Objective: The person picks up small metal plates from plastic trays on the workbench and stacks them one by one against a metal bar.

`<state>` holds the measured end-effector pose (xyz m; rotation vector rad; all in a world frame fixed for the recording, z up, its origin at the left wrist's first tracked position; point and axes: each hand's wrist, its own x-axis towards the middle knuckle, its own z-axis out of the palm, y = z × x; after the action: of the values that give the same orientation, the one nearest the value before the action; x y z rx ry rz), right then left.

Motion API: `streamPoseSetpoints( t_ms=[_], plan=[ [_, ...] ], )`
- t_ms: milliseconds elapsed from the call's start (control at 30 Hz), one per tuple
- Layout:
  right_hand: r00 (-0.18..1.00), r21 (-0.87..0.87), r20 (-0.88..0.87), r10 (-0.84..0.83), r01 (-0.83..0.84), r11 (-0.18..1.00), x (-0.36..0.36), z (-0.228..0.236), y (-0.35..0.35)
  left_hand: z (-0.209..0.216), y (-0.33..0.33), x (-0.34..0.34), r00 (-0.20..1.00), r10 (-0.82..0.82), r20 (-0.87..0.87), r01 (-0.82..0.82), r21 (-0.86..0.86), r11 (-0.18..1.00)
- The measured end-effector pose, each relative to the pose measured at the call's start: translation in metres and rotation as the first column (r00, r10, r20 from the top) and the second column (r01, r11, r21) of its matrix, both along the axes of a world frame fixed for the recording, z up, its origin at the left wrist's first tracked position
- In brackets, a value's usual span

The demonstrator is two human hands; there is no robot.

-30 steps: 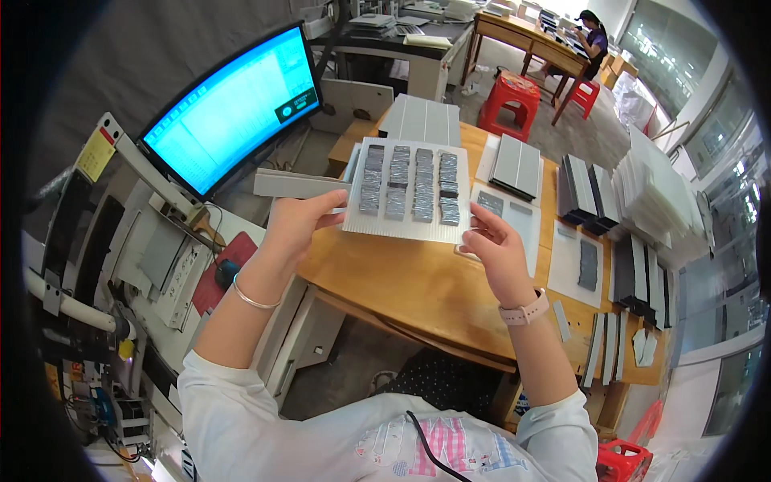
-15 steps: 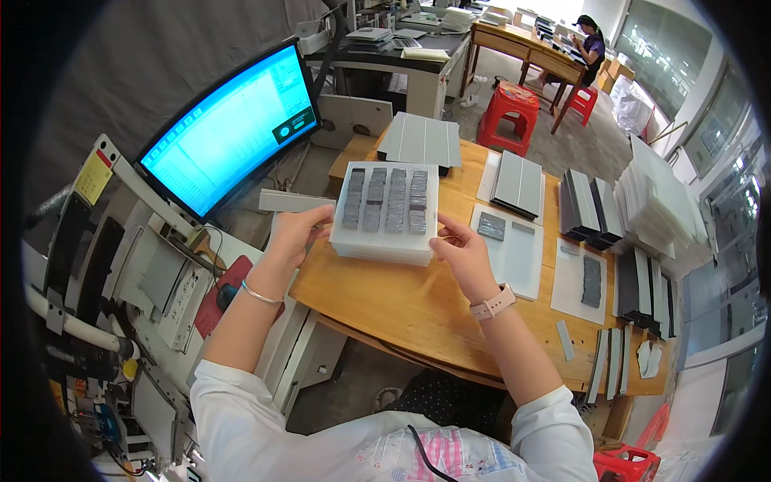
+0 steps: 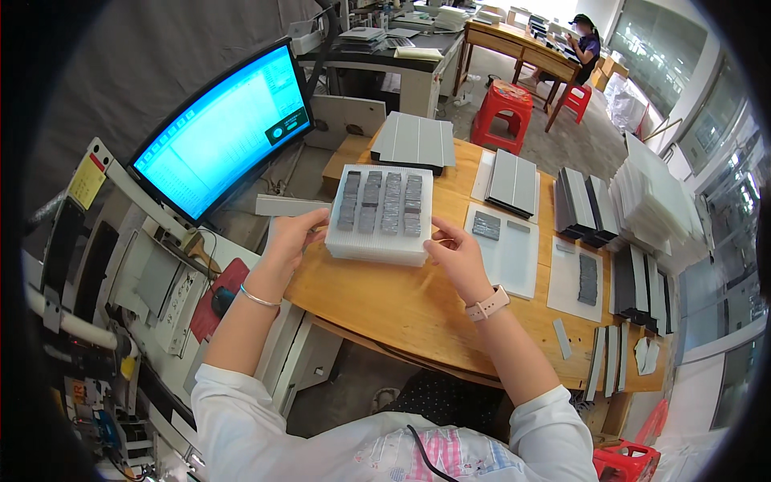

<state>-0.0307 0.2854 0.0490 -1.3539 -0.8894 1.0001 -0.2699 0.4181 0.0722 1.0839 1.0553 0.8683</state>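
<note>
A stack of translucent white ribbed trays sits before me on the table. On its top lie four-sided dark grey small pieces packed side by side in upright rows. My left hand is at the stack's left side, fingers curled against its edge. At the right side, my right hand pinches the edge near the front corner, thumb toward me. The undersides of both grips are partly hidden.
Behind the stack stand grey panels and, to the right, another grey panel pile. A white tray and a white sheet carry more dark pieces. A lit monitor stands left. A person sits at a far table.
The whole view has shifted slightly to the left. Both hands stay at the sides of the tray stack, with little visible movement.
</note>
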Motion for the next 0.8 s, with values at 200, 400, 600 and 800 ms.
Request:
streamPoseSetpoints(
  t_ms=[200, 400, 600, 800],
  plan=[
    [0.992, 0.081, 0.118, -0.034, 0.025, 0.996, 0.0, -0.001, -0.001, -0.003, 0.001, -0.001, 0.999, 0.037, -0.01, -0.037, 0.058, 0.998],
    [0.753, 0.165, 0.656, -0.054, -0.074, 0.983, -0.005, 0.02, -0.011, -0.004, -0.002, 0.004, 0.999, 0.021, 0.033, -0.023, 0.038, 0.999],
    [0.814, 0.133, 0.581, 0.001, -0.096, 0.987, -0.006, 0.02, -0.011, -0.007, -0.006, 0.004, 0.999, 0.007, 0.031, -0.009, 0.045, 0.999],
    [0.809, 0.148, 0.588, -0.024, -0.079, 0.986, -0.009, 0.014, -0.008, -0.005, -0.008, 0.003, 0.999, 0.026, 0.019, -0.027, 0.059, 0.998]
  ],
)
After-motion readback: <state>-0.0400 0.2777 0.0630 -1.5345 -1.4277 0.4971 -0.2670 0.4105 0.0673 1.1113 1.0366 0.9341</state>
